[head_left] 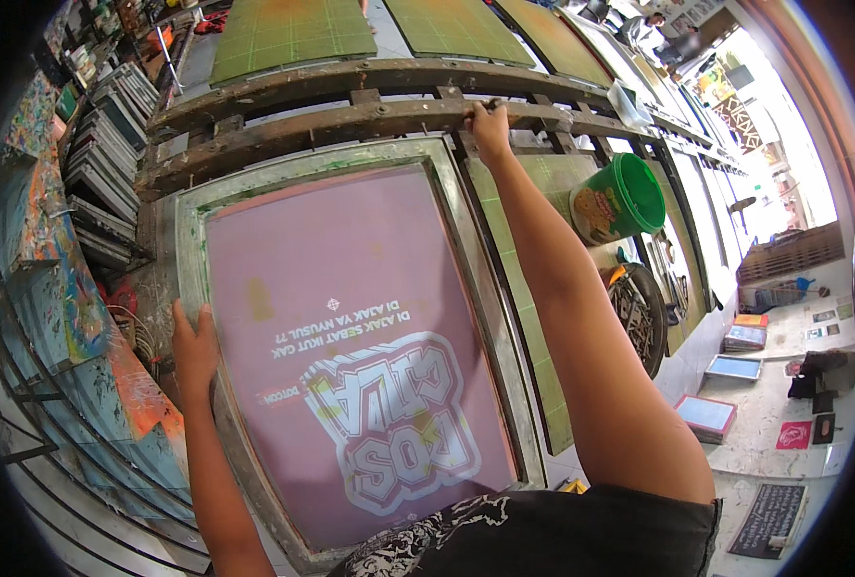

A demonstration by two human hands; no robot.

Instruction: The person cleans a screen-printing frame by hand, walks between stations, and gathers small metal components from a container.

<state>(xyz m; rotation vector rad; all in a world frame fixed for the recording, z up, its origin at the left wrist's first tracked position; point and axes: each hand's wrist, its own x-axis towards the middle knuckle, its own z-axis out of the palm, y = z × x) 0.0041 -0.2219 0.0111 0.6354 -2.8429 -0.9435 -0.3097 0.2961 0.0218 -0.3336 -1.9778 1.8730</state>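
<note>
A large silkscreen frame (192, 240) with a pinkish-purple mesh and pale stencilled lettering lies in front of me, its near end by my dark shirt. My left hand (195, 351) grips the left edge of this frame, with the finger undersides hidden. Stretched far forward, my right hand (488, 127) has its fingers curled at the brown rail (379, 120) beyond the frame's far right corner. Something small and dark shows at its fingertips, too small to name. The rail has bolts and short cross-pieces and runs across the frame's far end.
Right of the frame stands a green plastic bucket (620, 199), near a round tray of metal hardware (634, 317). Green printing boards (293, 38) lie beyond the rails. Many frames (110, 144) are stacked at the left, above a paint-stained blue surface (52, 288). People (644, 31) are far back.
</note>
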